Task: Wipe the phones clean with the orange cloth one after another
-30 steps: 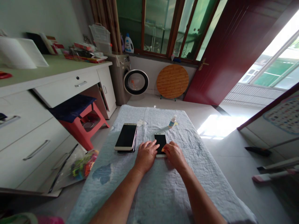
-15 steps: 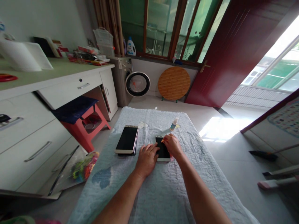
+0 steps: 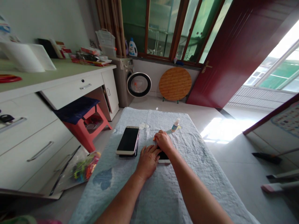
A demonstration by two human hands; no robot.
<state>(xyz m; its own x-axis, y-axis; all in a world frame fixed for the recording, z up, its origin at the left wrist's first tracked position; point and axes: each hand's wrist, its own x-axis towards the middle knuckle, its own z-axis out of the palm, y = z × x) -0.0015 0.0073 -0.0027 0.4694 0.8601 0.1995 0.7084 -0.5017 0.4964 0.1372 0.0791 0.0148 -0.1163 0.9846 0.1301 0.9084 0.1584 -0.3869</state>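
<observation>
A white-framed smartphone (image 3: pixel 164 158) with a dark screen lies on the cloth-covered table, mostly hidden under my hands. My left hand (image 3: pixel 149 160) rests open along its left side, fingers stretched out and touching it. My right hand (image 3: pixel 163 140) is closed over the phone's upper part, pinching a small orange thing (image 3: pixel 154 139) whose kind I cannot make out. To the left lies a gold-framed smartphone (image 3: pixel 128 140), stacked on another dark one. A small spray bottle (image 3: pixel 175 125) with a white top stands beyond my right hand.
A pale blue quilted cloth (image 3: pixel 187 174) covers the table. At left are a red stool (image 3: pixel 93 130), a plastic bag (image 3: pixel 80 169) of colourful pieces and a white desk (image 3: pixel 70 90). A washing machine (image 3: pixel 122 84) with its door open and a round wooden tabletop (image 3: pixel 175 84) stand behind.
My right hand has moved left across the phone's upper part with the orange thing, now covering more of the screen. My left hand stays at the phone's left side.
</observation>
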